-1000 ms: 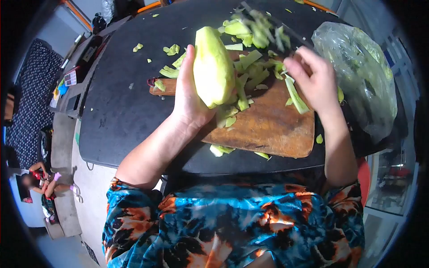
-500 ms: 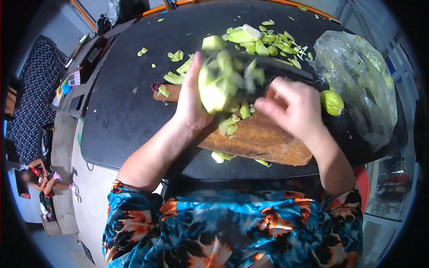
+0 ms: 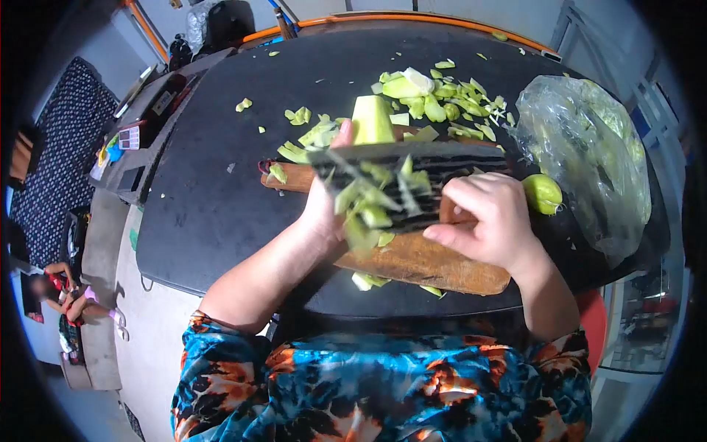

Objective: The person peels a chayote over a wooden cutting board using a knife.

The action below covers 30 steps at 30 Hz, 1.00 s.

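My left hand [image 3: 324,210] is wrapped round a peeled, pale green vegetable [image 3: 373,120], whose upper end shows above a broad dark knife blade [image 3: 420,173]. My right hand [image 3: 490,217] grips the knife at its right end; the handle is hidden in the fingers. Green shreds cling to the blade or fall in front of it, blurred. Below both hands lies a wooden cutting board [image 3: 442,265]. Just right of my right hand sits a round green vegetable [image 3: 543,194].
Peelings [image 3: 442,96] are heaped at the back of the dark table [image 3: 213,199], with more scattered to the left. A clear plastic bag [image 3: 589,162] of green pieces lies at the right. A person [image 3: 70,295] sits at the far left.
The knife has come from the upper right, over the peelings, to lie across the front of the peeled vegetable. My right hand has moved down and left with it. The view has shifted slightly.
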Each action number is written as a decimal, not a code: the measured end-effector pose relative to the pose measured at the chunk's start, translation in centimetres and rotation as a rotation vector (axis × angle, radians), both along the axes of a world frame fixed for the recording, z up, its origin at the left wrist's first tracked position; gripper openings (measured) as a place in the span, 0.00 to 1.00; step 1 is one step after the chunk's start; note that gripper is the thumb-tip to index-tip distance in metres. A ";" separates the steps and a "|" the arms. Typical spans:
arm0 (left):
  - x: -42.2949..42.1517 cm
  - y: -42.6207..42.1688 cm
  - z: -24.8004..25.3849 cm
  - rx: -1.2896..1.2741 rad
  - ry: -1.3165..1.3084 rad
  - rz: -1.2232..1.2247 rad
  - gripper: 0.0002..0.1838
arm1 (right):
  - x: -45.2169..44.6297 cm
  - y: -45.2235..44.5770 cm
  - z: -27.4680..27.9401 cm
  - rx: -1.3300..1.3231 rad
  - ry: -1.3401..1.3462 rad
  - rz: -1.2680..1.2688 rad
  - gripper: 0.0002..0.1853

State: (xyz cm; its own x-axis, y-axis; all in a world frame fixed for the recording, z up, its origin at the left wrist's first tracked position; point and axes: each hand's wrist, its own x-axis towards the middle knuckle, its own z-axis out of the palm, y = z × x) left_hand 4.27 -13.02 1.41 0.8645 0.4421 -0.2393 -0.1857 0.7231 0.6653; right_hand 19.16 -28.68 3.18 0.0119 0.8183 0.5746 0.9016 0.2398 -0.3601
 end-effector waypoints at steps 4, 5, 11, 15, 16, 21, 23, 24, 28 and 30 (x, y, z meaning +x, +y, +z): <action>0.0 -0.1 -0.2 0.026 -0.115 -0.038 0.34 | 0.0 0.1 -0.3 -0.025 -0.040 0.042 0.22; 0.1 -0.2 -0.3 0.035 -0.104 -0.024 0.34 | 0.3 0.2 -0.1 -0.011 -0.096 0.020 0.23; -0.1 -1.5 -0.2 0.174 0.013 0.056 0.31 | 4.1 1.4 -0.8 -0.004 0.168 -0.508 0.22; -0.1 -1.7 0.2 -0.107 -0.038 0.024 0.30 | 8.5 1.3 -1.6 0.018 0.180 -0.690 0.25; 0.0 -0.9 -0.7 -0.151 -0.160 -0.004 0.29 | 8.7 1.3 -1.5 0.012 0.195 -0.681 0.24; 0.0 1.0 -0.8 -0.088 -0.086 0.283 0.27 | 4.0 0.5 -0.4 -0.056 0.321 -0.337 0.21; 0.2 1.6 -0.7 -0.096 -0.136 0.270 0.31 | 2.9 0.3 -0.2 -0.050 0.139 -0.125 0.20; 0.1 2.1 -1.1 -0.117 -0.188 0.225 0.31 | 2.5 0.3 -0.1 0.001 -0.019 -0.013 0.20; -0.6 3.8 -3.1 -0.385 -0.426 -0.228 0.35 | -0.2 0.1 -0.2 0.023 -0.178 0.148 0.24; -0.8 2.2 -2.0 -0.168 -0.276 -0.093 0.38 | -1.1 0.1 -0.7 0.045 -0.199 0.164 0.24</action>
State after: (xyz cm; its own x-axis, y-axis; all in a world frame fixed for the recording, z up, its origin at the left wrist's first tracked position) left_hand 3.49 -10.81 -0.56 0.9416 0.3324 -0.0530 -0.2703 0.8406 0.4695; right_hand 18.02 -28.62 2.48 -0.2356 0.7736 0.5882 0.9013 0.4003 -0.1656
